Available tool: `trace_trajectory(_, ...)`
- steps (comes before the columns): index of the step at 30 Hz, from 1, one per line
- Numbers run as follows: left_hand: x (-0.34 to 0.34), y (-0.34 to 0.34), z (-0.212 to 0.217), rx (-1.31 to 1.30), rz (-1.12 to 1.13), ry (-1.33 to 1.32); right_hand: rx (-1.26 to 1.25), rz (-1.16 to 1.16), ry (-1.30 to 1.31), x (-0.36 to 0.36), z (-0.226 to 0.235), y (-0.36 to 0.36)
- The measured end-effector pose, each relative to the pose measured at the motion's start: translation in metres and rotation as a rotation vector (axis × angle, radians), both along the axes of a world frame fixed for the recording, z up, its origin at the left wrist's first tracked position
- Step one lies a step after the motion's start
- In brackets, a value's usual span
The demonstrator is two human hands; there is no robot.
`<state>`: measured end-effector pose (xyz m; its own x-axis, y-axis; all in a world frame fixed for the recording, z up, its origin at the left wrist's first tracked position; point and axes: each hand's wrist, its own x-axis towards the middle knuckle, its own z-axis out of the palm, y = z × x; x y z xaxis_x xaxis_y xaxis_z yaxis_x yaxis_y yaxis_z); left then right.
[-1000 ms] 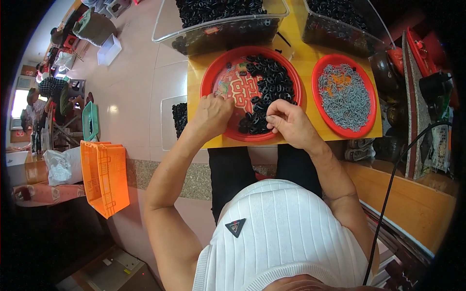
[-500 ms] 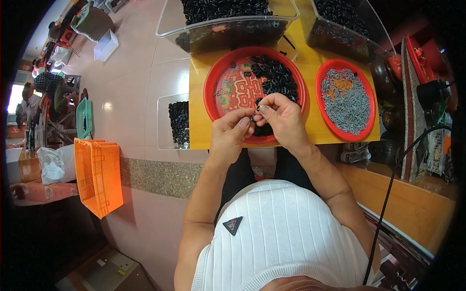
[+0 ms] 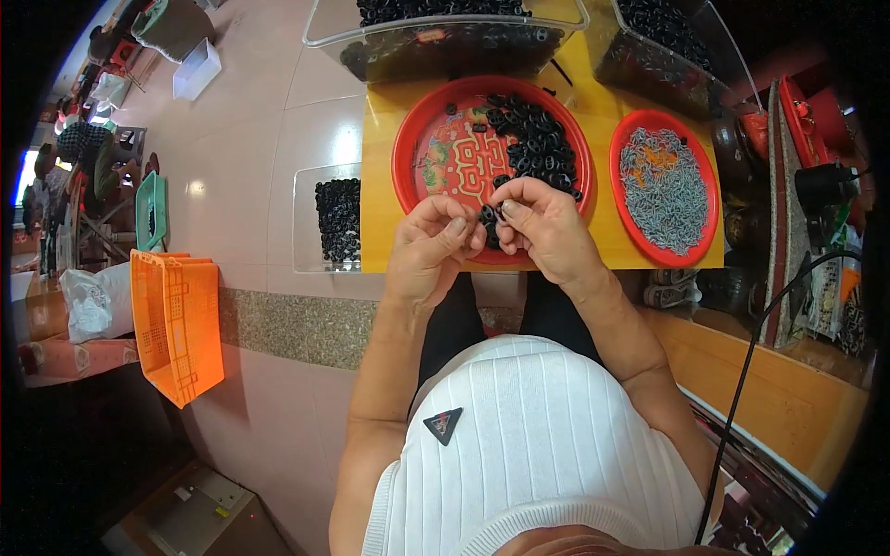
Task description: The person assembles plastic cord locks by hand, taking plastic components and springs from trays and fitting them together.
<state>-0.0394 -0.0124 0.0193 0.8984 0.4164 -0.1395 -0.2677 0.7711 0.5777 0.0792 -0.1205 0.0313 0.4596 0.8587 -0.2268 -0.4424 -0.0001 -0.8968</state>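
Both my hands hover above the near rim of a round red tray (image 3: 400, 176) with a patterned floor. My right hand (image 3: 554, 233) pinches a small black part (image 3: 501, 215) between thumb and fingertips. A short gap away, my left hand (image 3: 428, 252) has its thumb pressed to its fingers; whatever is between them is too small to make out. Many black ring-like plastic parts (image 3: 542, 148) are heaped in the right half of the tray. To the right, an oval red tray (image 3: 619, 199) holds a mass of grey screws (image 3: 666, 206) with some orange showing among them.
Clear bins (image 3: 445, 57) of black parts stand along the table's far side. Left of the yellow table (image 3: 380, 139), a lower clear bin (image 3: 306, 222) holds more. An orange crate (image 3: 181, 324) sits on the floor at left. A black cable (image 3: 749, 357) runs down on the right.
My hands have drawn slightly apart from nearly touching, the left moving a little left. The whole view has shifted slightly.
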Motion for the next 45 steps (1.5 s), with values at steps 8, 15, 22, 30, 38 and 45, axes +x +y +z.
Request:
trace_trajectory(8,0.002,-0.009,-0.006,0.017,0.091,0.019,-0.032,0.01,0.114,-0.006,0.013,-0.003)
trace_trajectory(15,-0.001,-0.01,-0.005,-0.046,0.117,0.053,-0.031,-0.004,0.075,-0.01,0.014,-0.003)
trace_trajectory(22,0.0,-0.013,-0.005,0.034,0.134,0.042,0.011,-0.028,0.013,-0.009,0.007,-0.002)
trace_trajectory(30,0.001,-0.015,-0.005,-0.023,0.139,0.024,-0.08,-0.055,-0.109,-0.014,0.019,-0.002)
trace_trajectory(38,0.001,-0.018,-0.002,-0.053,0.104,0.013,-0.081,-0.068,-0.196,-0.016,0.019,-0.003)
trace_trajectory(45,0.003,-0.02,-0.002,-0.028,0.153,0.023,-0.083,-0.071,-0.209,-0.017,0.02,-0.002)
